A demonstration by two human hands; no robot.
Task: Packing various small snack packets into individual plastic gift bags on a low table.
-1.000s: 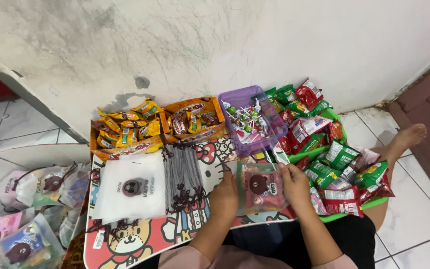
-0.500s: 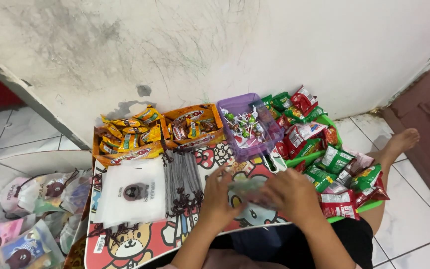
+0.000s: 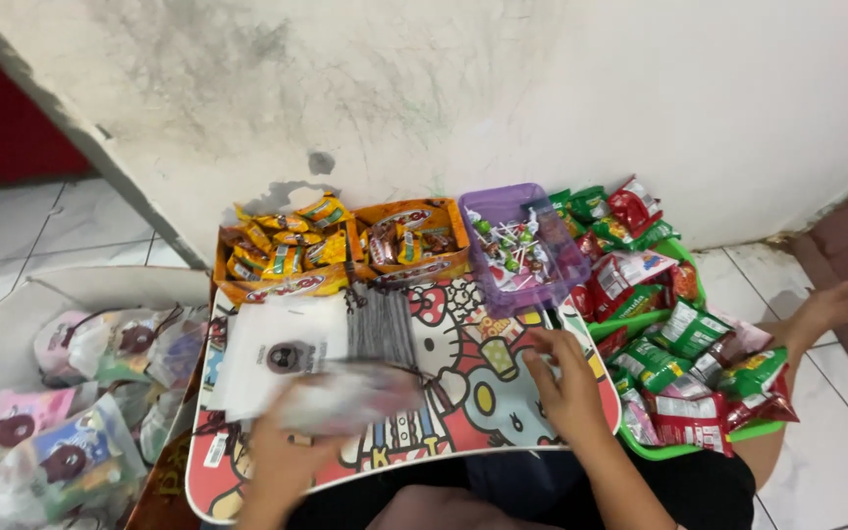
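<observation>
Now my left hand (image 3: 282, 456) grips a filled goodie bag (image 3: 345, 397), blurred with motion, over the left part of the cartoon-printed counter (image 3: 473, 393), just below the stack of empty white bags (image 3: 282, 353) and the bundle of dark ties (image 3: 382, 329). My right hand (image 3: 566, 378) rests on the counter with the fingers loosely curled, holding nothing, near its right edge and just beside the green tray (image 3: 684, 450). That tray is heaped with red and green snack packets (image 3: 684, 329). Along the far edge of the counter, against the wall (image 3: 542, 88), stand two orange boxes of snacks (image 3: 291, 255) and a purple tub of lollipops (image 3: 522, 250). To my left, off the counter, a white box (image 3: 12, 304) on the floor holds other filled bags (image 3: 61, 461). My bare foot (image 3: 836, 304) lies on the tiles (image 3: 817, 461) past the tray.
</observation>
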